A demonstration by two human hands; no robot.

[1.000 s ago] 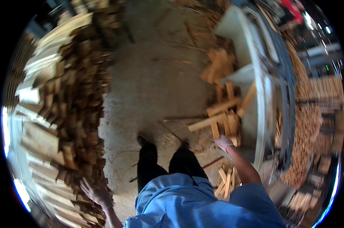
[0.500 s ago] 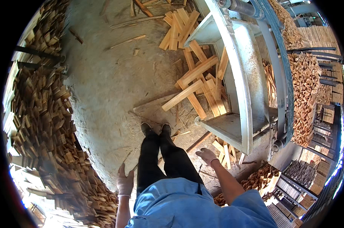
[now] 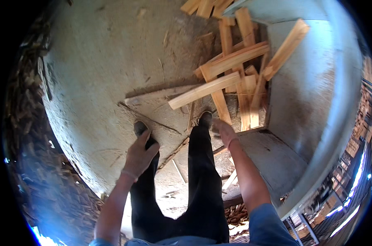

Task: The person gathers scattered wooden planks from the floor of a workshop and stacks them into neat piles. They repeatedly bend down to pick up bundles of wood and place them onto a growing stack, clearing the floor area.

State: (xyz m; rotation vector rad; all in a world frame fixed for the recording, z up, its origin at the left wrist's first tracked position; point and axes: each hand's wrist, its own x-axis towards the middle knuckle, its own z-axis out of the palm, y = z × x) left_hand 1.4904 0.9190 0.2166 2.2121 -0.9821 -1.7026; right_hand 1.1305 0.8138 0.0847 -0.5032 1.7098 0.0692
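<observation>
My left hand (image 3: 139, 156), in a pale glove, hangs in front of my left leg with thumb and fingers apart, holding nothing. My right hand (image 3: 225, 133), also gloved and slightly blurred, reaches forward beside my right shoe (image 3: 205, 119). Its fingers are stretched out close to the near end of a wooden board (image 3: 222, 107); I cannot tell whether they touch it. Nothing shows in its grasp. Around that board lies a loose crisscross pile. One short board (image 3: 204, 91) lies across the top, with another crosswise board (image 3: 239, 57) behind it.
A grey metal housing (image 3: 301, 82) stands at the right, with a long board (image 3: 286, 49) leaning against it. Its low metal ledge (image 3: 272, 158) is beside my right forearm. Stacked wood (image 3: 26, 143) lines the left. Thin sticks and debris lie on the concrete floor (image 3: 108, 61).
I have bent lower, and the pile and metal housing look closer. Both hands have moved forward, the right toward the boards. My feet are farther apart.
</observation>
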